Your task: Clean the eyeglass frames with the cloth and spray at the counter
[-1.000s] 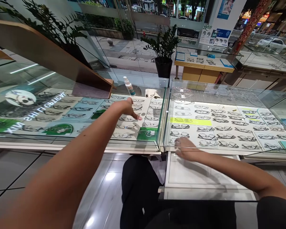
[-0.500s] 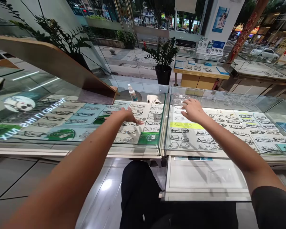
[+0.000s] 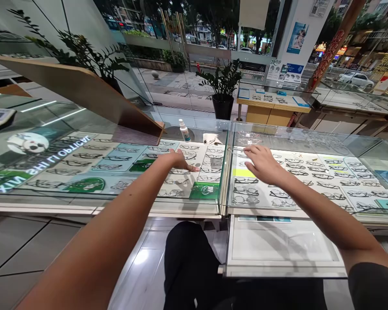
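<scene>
My left hand lies flat and open on the glass top of the left display case, fingers pointing right, above rows of eyeglass frames. My right hand rests open, fingers spread, on the glass top of the right display case, over its rows of eyeglasses. Neither hand holds anything. Behind my left hand on the glass stand a small spray bottle and a crumpled cloth.
An empty white tray is pulled out below the right case. A slanted wooden panel and a plant stand at the left; a potted plant stands behind the cases. More counters lie at the back right. My dark-clothed legs are below.
My right hand rose from the right case's front edge onto the glass top, then slid slightly back toward me. My left hand stayed on the left case.
</scene>
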`<state>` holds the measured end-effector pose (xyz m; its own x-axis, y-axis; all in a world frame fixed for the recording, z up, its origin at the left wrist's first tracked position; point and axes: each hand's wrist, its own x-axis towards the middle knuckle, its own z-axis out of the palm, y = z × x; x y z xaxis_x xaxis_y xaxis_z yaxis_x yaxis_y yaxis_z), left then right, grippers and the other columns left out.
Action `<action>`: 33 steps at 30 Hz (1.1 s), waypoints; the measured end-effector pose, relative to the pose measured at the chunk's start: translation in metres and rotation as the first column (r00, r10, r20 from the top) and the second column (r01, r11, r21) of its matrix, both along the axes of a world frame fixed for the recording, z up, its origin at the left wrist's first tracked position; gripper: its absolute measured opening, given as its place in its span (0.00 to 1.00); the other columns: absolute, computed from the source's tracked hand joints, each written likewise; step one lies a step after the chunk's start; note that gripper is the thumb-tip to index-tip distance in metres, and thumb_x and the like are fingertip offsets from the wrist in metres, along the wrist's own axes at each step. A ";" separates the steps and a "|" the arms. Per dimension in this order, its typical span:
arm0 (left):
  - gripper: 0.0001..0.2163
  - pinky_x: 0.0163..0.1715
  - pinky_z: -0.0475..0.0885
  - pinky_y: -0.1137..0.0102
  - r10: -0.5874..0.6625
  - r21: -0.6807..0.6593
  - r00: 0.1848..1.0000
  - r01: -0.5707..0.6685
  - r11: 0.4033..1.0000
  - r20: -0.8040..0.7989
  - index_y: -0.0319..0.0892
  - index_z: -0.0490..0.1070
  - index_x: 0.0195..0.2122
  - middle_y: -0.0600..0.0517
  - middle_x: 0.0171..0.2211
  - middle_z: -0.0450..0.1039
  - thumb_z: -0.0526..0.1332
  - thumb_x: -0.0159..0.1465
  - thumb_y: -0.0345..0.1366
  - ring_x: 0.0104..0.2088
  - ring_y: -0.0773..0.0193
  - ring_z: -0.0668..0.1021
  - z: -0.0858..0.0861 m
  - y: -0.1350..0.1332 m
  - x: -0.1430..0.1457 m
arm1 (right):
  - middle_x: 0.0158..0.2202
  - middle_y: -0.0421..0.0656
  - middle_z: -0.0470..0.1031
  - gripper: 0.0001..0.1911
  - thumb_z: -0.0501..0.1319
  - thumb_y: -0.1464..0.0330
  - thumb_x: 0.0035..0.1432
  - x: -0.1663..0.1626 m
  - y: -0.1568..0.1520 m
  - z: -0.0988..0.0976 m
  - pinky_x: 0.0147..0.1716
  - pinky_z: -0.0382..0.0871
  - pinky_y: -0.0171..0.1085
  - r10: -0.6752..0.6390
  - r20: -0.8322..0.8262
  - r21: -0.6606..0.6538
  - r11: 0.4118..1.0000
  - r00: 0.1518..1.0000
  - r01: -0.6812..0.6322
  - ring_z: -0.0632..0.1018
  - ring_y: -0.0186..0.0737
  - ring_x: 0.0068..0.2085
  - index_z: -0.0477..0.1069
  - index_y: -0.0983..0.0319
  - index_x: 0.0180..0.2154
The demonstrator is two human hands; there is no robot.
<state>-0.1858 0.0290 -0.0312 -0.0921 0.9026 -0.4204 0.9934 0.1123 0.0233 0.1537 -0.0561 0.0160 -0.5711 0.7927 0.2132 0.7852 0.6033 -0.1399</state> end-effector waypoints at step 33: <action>0.57 0.67 0.45 0.30 0.156 0.313 0.987 -0.163 0.936 0.048 0.37 0.38 0.77 0.36 0.78 0.34 0.42 0.58 0.76 0.74 0.23 0.42 -0.019 -0.061 0.012 | 0.74 0.57 0.58 0.38 0.46 0.53 0.72 0.011 0.028 -0.170 0.72 0.49 0.56 -0.248 0.182 -0.136 0.952 0.952 0.274 0.55 0.62 0.74 0.60 0.75 0.69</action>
